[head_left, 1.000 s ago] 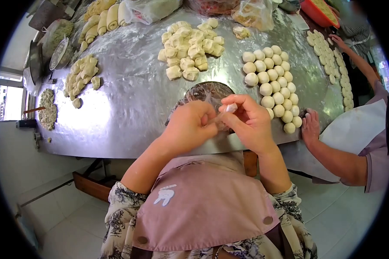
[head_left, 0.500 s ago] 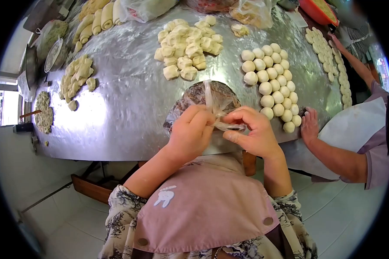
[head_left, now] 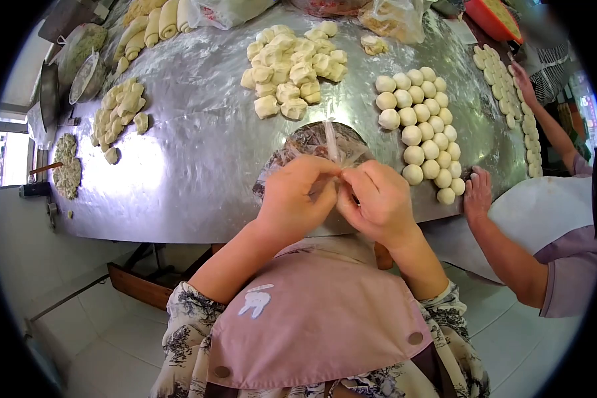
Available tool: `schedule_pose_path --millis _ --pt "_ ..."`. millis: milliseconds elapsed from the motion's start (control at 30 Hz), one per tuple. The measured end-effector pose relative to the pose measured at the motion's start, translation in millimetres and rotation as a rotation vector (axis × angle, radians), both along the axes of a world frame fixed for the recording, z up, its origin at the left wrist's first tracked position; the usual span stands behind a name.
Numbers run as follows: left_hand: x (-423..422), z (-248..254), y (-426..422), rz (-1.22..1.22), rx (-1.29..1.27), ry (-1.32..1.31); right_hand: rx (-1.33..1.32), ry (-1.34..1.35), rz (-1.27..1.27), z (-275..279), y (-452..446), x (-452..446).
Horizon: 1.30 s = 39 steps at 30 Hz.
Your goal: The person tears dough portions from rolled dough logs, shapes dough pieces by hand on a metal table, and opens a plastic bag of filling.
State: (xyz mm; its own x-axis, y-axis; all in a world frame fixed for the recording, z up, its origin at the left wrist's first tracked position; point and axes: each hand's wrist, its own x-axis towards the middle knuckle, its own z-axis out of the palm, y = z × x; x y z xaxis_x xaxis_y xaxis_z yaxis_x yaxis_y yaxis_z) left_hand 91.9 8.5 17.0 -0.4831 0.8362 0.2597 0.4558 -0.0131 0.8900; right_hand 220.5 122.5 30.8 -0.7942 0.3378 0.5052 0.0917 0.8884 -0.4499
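Observation:
A clear plastic bag (head_left: 312, 142) with a dark, mottled filling sits at the table's front edge, close to my body. My left hand (head_left: 300, 192) is closed in a pinch on the gathered plastic at the bag's neck. Right against it, my right hand (head_left: 378, 199) pinches the same plastic, and the fingertips of both hands meet. A twisted strip of the bag's plastic stands up beyond my fingers. My hands hide the near part of the bag and the exact spot they grip.
Round dough balls (head_left: 421, 132) lie in rows at the right, cut dough pieces (head_left: 295, 66) beyond the bag, and more pieces (head_left: 119, 116) at the left. A co-worker's hand (head_left: 477, 192) rests on the table edge at my right; flattened dough rounds (head_left: 501, 86) lie farther off.
My hands have come together at the bag's neck, and the loose plastic that showed between them is now inside my fingers. The view has shifted slightly.

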Motion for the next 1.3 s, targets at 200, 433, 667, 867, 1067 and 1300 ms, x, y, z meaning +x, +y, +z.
schedule_pose_path --millis 200,433,667,867,1067,1300 --pt "4.8 -4.1 4.2 0.016 -0.049 0.036 -0.258 -0.093 0.066 -2.2 7.8 6.3" --pt "1.1 -6.2 3.3 0.053 -0.181 -0.477 -0.665 -0.121 0.284 6.9 11.8 10.4" --pt "-11.8 -8.3 14.5 0.333 -0.074 -0.878 -0.87 -0.047 0.642 18.6 32.0 27.8" --pt "-19.3 -3.7 -18.3 0.141 -0.135 -0.218 -0.652 -0.147 0.149 9.2 47.6 24.0" --pt "0.7 4.8 -20.4 0.041 -0.162 0.269 -0.467 -0.243 0.146 -10.0 27.6 4.0" --pt "-32.6 3.7 -44.5 0.17 -0.184 -0.276 -0.695 -0.044 -0.17 -19.8 41.6 13.5"
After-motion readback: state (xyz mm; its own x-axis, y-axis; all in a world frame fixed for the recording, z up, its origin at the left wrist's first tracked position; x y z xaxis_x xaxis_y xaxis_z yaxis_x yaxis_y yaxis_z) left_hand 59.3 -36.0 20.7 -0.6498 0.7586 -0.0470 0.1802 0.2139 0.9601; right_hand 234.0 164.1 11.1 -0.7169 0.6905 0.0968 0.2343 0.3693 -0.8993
